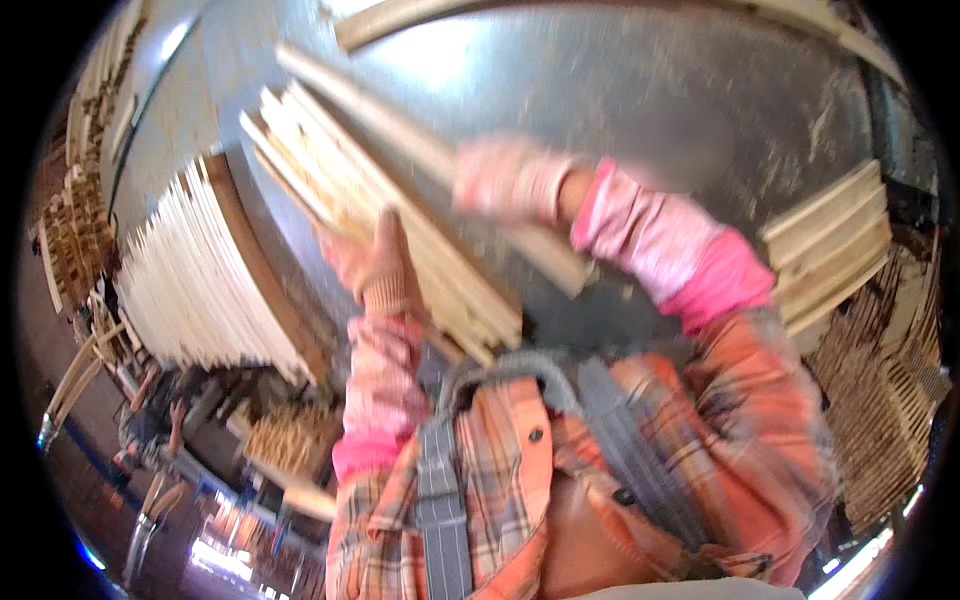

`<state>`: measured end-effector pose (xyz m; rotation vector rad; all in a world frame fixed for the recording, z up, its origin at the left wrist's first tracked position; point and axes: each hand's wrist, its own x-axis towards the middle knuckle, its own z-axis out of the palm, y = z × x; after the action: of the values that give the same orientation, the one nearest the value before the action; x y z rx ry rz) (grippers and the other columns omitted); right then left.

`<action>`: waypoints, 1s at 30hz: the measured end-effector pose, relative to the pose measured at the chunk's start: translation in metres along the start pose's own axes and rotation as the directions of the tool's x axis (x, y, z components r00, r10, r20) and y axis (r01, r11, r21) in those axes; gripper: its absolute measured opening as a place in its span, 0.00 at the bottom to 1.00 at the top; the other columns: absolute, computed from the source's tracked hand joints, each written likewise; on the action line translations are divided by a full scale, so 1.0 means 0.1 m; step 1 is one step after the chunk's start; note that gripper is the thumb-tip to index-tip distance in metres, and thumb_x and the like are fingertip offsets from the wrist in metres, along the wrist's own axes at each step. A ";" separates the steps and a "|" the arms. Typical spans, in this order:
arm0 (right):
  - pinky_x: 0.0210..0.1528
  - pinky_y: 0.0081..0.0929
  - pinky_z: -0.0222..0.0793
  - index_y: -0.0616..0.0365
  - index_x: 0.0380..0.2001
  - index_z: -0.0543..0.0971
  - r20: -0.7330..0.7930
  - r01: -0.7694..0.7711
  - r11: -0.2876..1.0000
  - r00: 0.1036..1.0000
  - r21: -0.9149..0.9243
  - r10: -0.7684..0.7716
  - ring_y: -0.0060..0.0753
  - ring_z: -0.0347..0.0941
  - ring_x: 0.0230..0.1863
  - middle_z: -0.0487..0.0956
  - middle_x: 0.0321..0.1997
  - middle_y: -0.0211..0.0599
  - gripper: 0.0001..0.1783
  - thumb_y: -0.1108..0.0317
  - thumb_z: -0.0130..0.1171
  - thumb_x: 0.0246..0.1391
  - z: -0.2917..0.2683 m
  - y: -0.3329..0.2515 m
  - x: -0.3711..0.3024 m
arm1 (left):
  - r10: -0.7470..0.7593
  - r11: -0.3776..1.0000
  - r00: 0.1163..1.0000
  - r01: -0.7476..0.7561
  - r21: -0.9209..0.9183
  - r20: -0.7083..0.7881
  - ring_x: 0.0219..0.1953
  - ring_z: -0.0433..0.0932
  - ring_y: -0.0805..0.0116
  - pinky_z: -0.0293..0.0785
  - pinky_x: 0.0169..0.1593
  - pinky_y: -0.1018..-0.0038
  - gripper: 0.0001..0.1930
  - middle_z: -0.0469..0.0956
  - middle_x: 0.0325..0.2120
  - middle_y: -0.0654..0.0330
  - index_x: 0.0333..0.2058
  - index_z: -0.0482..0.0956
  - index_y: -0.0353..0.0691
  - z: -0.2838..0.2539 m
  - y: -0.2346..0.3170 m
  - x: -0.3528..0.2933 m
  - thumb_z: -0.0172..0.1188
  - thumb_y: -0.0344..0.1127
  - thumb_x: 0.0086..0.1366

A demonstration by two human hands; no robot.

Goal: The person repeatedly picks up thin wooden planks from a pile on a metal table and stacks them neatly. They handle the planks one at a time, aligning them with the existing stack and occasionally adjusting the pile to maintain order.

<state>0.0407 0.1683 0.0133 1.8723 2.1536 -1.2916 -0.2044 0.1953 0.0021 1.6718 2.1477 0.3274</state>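
A bundle of pale wooden strips lies at a slant in front of me, on a grey metal table. My left hand, in a knitted work glove, grips its left side, with the thumb across the top and the fingers partly hidden at the edge. A single wooden strip runs at a slant to the right of the bundle. Over its middle, my gloved right hand is closed around it, somewhat blurred by motion. Pink cuffs cover both forearms.
A tight row of upright-edged pale strips stands at the left. Short boards are stacked at the right edge. A long strip lies along the far side. Another person is at the lower left, near more stacked wood.
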 end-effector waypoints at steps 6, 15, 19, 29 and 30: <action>0.61 0.45 0.70 0.53 0.74 0.61 -0.382 -0.273 0.960 0.896 -0.064 0.229 0.47 0.73 0.62 0.77 0.59 0.45 0.44 0.63 0.66 0.56 -1.26 0.31 0.10 | -0.065 0.998 0.998 0.064 0.025 0.007 0.71 0.62 0.41 0.61 0.73 0.58 0.65 0.59 0.70 0.36 0.75 0.48 0.34 -0.02 0.09 0.03 0.78 0.56 0.47; 0.63 0.50 0.70 0.53 0.56 0.75 -0.346 -0.517 0.761 0.849 -0.392 0.399 0.51 0.76 0.62 0.80 0.58 0.44 0.27 0.79 0.58 0.51 -2.23 1.62 -0.01 | -0.100 0.981 0.995 0.097 -0.168 -0.007 0.71 0.63 0.44 0.61 0.73 0.60 0.62 0.59 0.71 0.40 0.75 0.51 0.35 -0.09 0.26 -0.14 0.79 0.53 0.49; 0.63 0.48 0.70 0.51 0.57 0.76 -0.388 -0.691 0.588 0.723 -0.421 0.572 0.47 0.76 0.63 0.80 0.59 0.41 0.27 0.73 0.64 0.51 -2.42 2.12 -0.36 | -0.033 0.999 0.999 0.032 -0.041 -0.025 0.71 0.63 0.45 0.62 0.72 0.60 0.61 0.59 0.71 0.43 0.75 0.52 0.37 -0.03 0.15 -0.04 0.79 0.50 0.49; 0.40 0.47 0.83 0.59 0.56 0.74 -0.168 -0.374 0.915 0.922 -0.153 0.349 0.50 0.85 0.39 0.85 0.40 0.49 0.31 0.58 0.66 0.50 -1.41 0.65 -0.06 | -0.059 0.997 0.998 0.058 -0.052 -0.018 0.71 0.63 0.43 0.63 0.72 0.59 0.62 0.60 0.71 0.42 0.76 0.49 0.37 -0.04 0.08 -0.02 0.78 0.51 0.50; 0.40 0.47 0.83 0.60 0.58 0.73 -0.089 -0.249 0.965 0.962 0.087 0.257 0.51 0.85 0.39 0.85 0.39 0.50 0.33 0.55 0.66 0.52 -1.05 0.60 -0.08 | -0.042 0.999 0.999 0.041 -0.030 -0.013 0.70 0.64 0.43 0.64 0.71 0.59 0.62 0.60 0.71 0.43 0.76 0.48 0.37 -0.02 0.10 0.00 0.78 0.52 0.50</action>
<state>0.1434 0.2188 0.0523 2.1993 1.8495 -1.2675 -0.1965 0.1980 0.0084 1.6109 2.1741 0.3581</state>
